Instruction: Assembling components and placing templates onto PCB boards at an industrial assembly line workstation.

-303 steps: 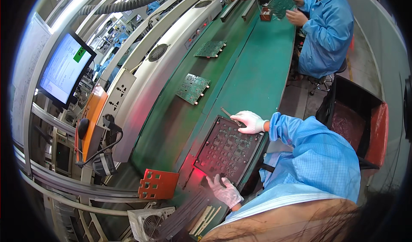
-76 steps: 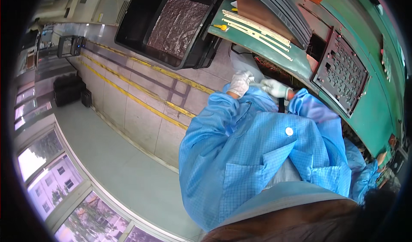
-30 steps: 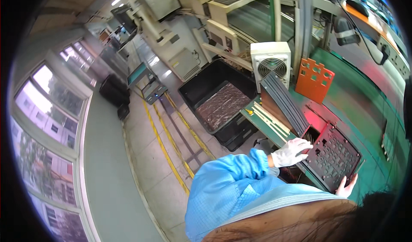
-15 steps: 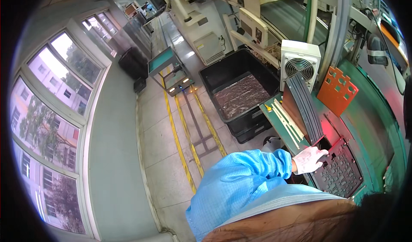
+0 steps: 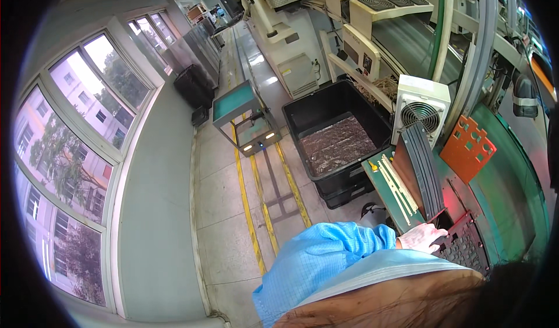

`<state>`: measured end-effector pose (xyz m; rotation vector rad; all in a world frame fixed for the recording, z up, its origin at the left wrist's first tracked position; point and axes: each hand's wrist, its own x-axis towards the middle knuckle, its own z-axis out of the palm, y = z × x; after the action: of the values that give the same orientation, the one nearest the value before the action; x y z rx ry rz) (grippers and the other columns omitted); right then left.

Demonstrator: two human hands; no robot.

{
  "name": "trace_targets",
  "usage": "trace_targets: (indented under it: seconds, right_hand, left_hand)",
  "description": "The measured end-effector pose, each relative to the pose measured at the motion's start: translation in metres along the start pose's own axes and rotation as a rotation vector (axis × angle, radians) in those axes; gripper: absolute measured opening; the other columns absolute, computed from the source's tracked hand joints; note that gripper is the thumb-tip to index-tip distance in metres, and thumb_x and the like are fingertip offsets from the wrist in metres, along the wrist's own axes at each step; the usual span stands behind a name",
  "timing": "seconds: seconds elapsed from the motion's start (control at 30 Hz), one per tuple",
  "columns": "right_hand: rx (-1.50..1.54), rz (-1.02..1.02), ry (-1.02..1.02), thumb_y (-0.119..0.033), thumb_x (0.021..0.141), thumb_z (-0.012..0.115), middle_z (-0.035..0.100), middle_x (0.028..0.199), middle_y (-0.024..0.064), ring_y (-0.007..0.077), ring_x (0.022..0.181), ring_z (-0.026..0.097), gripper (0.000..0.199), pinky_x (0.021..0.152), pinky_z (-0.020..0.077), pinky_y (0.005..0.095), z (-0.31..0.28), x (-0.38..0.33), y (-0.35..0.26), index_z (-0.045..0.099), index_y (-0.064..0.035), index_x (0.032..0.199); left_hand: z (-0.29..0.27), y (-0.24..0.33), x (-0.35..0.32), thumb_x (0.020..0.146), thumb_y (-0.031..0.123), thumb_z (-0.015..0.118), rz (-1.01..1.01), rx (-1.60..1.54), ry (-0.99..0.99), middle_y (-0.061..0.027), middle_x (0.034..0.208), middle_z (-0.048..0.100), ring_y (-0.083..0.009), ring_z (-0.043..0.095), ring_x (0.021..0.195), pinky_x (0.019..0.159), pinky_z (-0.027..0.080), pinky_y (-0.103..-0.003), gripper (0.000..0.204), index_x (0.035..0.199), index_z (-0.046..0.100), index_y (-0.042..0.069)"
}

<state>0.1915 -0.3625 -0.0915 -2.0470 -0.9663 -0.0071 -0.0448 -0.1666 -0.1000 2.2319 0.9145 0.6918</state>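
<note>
My left hand (image 5: 420,237), in a white glove and blue sleeve, reaches over the left edge of a dark perforated plate (image 5: 470,247) full of cut-outs. Its fingertips lie at the plate's upper left, with fingers apart; no held thing shows in them. Just beyond stands a tall dark ribbed panel (image 5: 424,174), leaning with a brown board (image 5: 403,160) beside it. A thin red bar (image 5: 461,217) lies along the plate's far edge. My right hand is out of the picture, and my clothing and some hair hide the plate's near end.
Pale thin strips (image 5: 397,185) lie on the green bench (image 5: 381,179). A white fan unit (image 5: 422,107) and an orange slotted plate (image 5: 467,149) stand behind. A deep black bin (image 5: 335,182) is on the floor, with a low cart (image 5: 241,112) on yellow-lined tracks beyond.
The view has tilted, so the bench and bin sit lower and further right. My left hand has shifted slightly along the plate's upper left edge.
</note>
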Motion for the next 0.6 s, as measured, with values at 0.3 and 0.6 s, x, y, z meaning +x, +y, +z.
trace_targets:
  seconds: [0.3,0.6]
  right_hand:
    - [0.671,-0.591,-0.008,0.0,0.078,0.058,0.055,0.123,0.0226,0.0286,0.11,0.057,0.053,0.097,0.0435,0.0369,0.019,0.012,0.05,0.045,0.006,0.128]
    - [0.025,0.032,-0.048,0.0,0.078,0.056,0.055,0.123,0.0233,0.0305,0.11,0.057,0.05,0.098,0.0426,0.0362,0.001,0.002,0.006,0.046,0.006,0.127]
  left_hand:
    - [-0.002,-0.001,0.003,0.077,0.022,0.063,0.018,0.014,-0.005,-0.0137,0.08,0.054,-0.0307,0.055,0.08,0.075,0.045,-0.041,0.046,0.119,0.048,0.007]
    - [0.003,-0.003,0.001,0.077,0.022,0.064,0.014,0.029,0.022,-0.014,0.08,0.053,-0.0314,0.055,0.08,0.076,0.045,-0.041,0.047,0.118,0.048,0.007]
